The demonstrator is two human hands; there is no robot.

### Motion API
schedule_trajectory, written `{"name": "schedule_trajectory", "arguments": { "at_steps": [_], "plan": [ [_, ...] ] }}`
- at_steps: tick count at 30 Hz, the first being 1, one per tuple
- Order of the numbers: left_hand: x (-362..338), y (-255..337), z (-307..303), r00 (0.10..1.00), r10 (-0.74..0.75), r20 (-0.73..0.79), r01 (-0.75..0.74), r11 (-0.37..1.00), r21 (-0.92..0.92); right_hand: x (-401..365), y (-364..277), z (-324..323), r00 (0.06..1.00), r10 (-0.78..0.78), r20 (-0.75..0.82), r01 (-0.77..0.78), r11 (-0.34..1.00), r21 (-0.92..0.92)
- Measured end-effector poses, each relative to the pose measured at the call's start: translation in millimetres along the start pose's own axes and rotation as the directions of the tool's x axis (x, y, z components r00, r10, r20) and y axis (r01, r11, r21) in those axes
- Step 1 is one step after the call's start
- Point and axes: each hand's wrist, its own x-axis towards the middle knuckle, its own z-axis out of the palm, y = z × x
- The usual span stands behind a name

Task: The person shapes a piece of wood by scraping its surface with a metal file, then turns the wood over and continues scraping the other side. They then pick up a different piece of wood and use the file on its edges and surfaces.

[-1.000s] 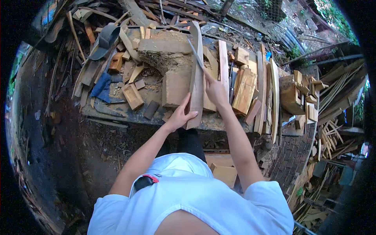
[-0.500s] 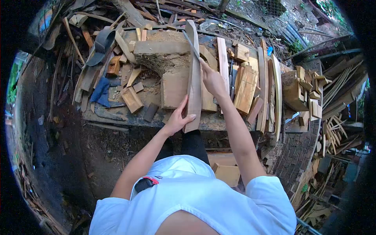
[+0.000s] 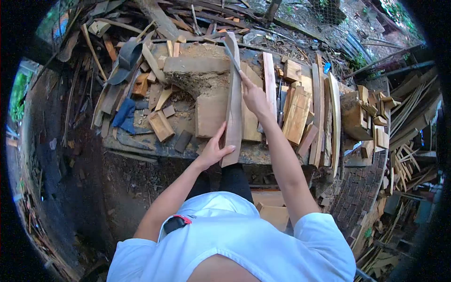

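A long, slightly curved wooden board [image 3: 233, 105] stands out from my body over the workbench. Near its lower end my left hand [image 3: 213, 149] grips the board, thumb on the near face and fingers along the left edge. My right hand [image 3: 255, 96] is closed around the lower end of a thin grey flat tool [image 3: 231, 54], which lies against the upper part of the board. Beneath the board, a thick wooden block [image 3: 210, 116] rests on the bench.
The workbench [image 3: 136, 149] carries offcuts, a blue cloth [image 3: 124, 115] and a grey curved strip [image 3: 126, 61] at left. Long slats [image 3: 335, 117] and a yellowish block [image 3: 297, 115] lie to the right. Farther right is a wooden stack [image 3: 355, 117].
The bench and its contents appear slightly lower in the view. Both hands keep their holds, and the tool remains against the upper part of the board.
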Motion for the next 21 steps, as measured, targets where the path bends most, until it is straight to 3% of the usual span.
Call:
{"name": "schedule_trajectory", "arguments": {
  "at_steps": [2,3,5,6,8,9,11,13,21],
  "plan": [
    [11.2,-3.0,0.5,0.996,0.042,-0.074,-0.020,0.961,0.276,-16.5,4.1,3.7,1.000,-0.022,-0.006,0.022,0.997,0.079],
    [24.0,-4.5,0.5,0.996,0.046,-0.076,-0.023,0.961,0.275,-31.3,3.6,1.8,0.999,-0.044,0.003,0.044,0.994,0.101],
    [63.3,-7.5,0.5,0.963,0.106,-0.247,-0.038,0.964,0.265,-62.9,-11.4,-10.4,0.998,-0.003,0.070,-0.002,0.997,0.080],
    [78.7,-12.6,-1.1,0.960,0.114,-0.256,-0.045,0.965,0.259,-65.6,-15.6,-15.1,0.990,0.042,0.134,-0.051,0.997,0.058],
    [102.3,-22.0,-4.2,0.941,0.185,-0.283,-0.099,0.951,0.293,-55.1,-10.7,-13.1,0.994,0.004,0.108,-0.011,0.998,0.067],
    [105.0,-16.5,-2.8,0.941,0.188,-0.280,-0.101,0.949,0.300,-50.6,-7.1,-10.1,0.997,-0.021,0.078,0.014,0.996,0.086],
    [100.6,-0.3,4.2,0.931,0.236,-0.277,-0.077,0.872,0.484,-18.8,1.2,-2.3,0.999,-0.023,0.031,0.020,0.995,0.099],
    [100.4,4.2,7.5,0.936,0.230,-0.268,-0.075,0.871,0.485,9.9,4.6,-2.5,1.000,-0.002,-0.008,0.003,0.995,0.102],
    [96.1,7.8,1.7,0.944,0.209,-0.255,-0.059,0.868,0.492,-40.1,12.2,-6.6,0.996,-0.032,0.080,0.022,0.993,0.119]
  ]
}}
